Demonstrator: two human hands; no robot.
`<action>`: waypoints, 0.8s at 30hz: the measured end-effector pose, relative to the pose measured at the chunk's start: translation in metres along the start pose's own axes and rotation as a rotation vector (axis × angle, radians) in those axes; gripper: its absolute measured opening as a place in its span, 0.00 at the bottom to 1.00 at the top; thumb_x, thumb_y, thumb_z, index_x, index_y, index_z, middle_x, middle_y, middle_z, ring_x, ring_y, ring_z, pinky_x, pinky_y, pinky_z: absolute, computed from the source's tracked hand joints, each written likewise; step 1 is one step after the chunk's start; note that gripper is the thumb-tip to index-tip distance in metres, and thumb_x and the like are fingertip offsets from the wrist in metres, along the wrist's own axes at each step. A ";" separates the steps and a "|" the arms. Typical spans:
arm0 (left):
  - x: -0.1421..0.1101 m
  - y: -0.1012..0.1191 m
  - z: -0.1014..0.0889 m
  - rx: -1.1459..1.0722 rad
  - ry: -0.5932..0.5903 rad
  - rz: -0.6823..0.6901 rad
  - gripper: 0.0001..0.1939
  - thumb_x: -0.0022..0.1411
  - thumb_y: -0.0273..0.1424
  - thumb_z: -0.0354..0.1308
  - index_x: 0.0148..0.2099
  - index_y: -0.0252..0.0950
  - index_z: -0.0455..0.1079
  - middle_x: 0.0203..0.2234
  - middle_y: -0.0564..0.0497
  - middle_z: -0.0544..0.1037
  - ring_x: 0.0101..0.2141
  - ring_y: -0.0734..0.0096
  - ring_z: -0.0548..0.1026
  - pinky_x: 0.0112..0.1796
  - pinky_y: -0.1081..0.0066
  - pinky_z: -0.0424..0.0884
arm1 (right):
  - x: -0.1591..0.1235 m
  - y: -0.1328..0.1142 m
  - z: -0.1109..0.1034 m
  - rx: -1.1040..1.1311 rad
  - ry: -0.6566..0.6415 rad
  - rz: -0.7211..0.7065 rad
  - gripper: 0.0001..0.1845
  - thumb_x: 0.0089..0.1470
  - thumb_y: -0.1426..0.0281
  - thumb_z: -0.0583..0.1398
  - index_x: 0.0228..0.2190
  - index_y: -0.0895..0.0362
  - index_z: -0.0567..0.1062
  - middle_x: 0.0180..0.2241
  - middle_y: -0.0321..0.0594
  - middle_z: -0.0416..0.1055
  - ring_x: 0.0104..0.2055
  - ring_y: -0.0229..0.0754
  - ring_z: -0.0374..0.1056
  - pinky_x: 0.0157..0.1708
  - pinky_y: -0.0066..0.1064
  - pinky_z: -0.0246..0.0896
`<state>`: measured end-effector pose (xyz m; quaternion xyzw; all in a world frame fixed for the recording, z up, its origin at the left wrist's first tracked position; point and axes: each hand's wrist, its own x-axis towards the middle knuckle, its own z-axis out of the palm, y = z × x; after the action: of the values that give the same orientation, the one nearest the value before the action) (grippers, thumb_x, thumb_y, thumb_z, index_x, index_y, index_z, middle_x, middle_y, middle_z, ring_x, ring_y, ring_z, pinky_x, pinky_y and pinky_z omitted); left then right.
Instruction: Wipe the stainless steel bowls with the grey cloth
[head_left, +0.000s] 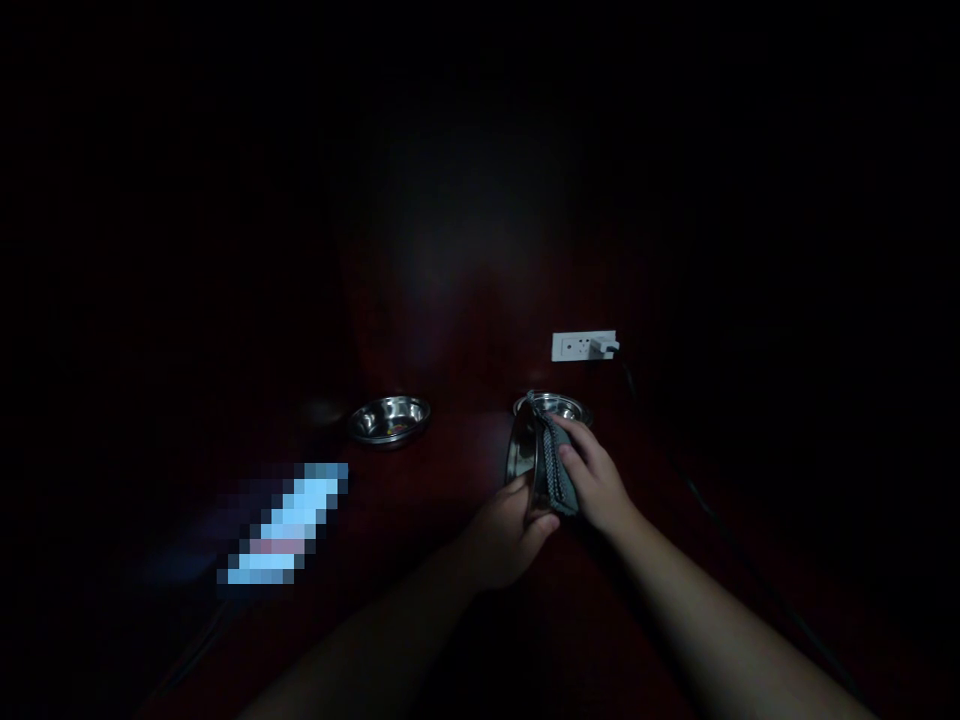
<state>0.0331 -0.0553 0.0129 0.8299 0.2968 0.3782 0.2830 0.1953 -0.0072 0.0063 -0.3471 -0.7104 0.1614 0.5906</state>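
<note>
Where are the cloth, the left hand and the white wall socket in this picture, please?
Cloth (562,478): head view, on its grey-green side beside the right hand.
Left hand (504,535): head view, on the back of the hand.
White wall socket (568,348): head view, on its faceplate.

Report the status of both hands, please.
Left hand grips tilted bowl. Right hand holds cloth against it. Another bowl close behind, partly hidden. Scene very dark.

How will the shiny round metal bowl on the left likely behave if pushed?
The shiny round metal bowl would probably slide rather than tip, being low and wide. Its thin rim suggests stiff, light metal; the smooth shine hints at slipperiness.
</note>
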 end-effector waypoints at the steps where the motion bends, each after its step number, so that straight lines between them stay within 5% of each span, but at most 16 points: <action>1: 0.000 0.001 0.000 0.005 -0.006 0.005 0.16 0.59 0.25 0.51 0.51 0.35 0.65 0.49 0.45 0.69 0.49 0.65 0.68 0.52 0.66 0.62 | 0.000 -0.001 0.001 -0.013 0.022 -0.014 0.20 0.57 0.62 0.52 0.49 0.54 0.67 0.53 0.45 0.64 0.57 0.46 0.58 0.58 0.44 0.47; 8: 0.000 0.002 -0.003 0.023 -0.064 0.034 0.09 0.59 0.24 0.50 0.41 0.33 0.68 0.44 0.45 0.72 0.43 0.66 0.71 0.46 0.66 0.67 | 0.003 -0.012 0.003 0.144 0.172 0.118 0.16 0.53 0.60 0.56 0.42 0.54 0.70 0.45 0.42 0.70 0.48 0.47 0.66 0.52 0.43 0.57; 13: -0.001 0.003 -0.003 0.005 -0.095 0.049 0.13 0.59 0.24 0.50 0.45 0.34 0.68 0.42 0.46 0.73 0.41 0.67 0.72 0.44 0.67 0.67 | 0.005 -0.007 0.000 0.253 0.215 0.279 0.17 0.49 0.56 0.58 0.37 0.54 0.73 0.36 0.39 0.73 0.39 0.46 0.68 0.43 0.40 0.62; 24: -0.004 0.001 -0.003 0.021 -0.172 0.135 0.17 0.60 0.25 0.50 0.51 0.34 0.67 0.44 0.44 0.73 0.45 0.64 0.71 0.47 0.65 0.66 | 0.005 0.007 0.012 0.666 0.367 0.520 0.19 0.49 0.54 0.58 0.36 0.53 0.75 0.36 0.37 0.76 0.39 0.45 0.72 0.44 0.41 0.66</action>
<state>0.0286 -0.0582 0.0138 0.8803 0.2187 0.3206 0.2727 0.1857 0.0037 0.0026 -0.3280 -0.3929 0.4593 0.7260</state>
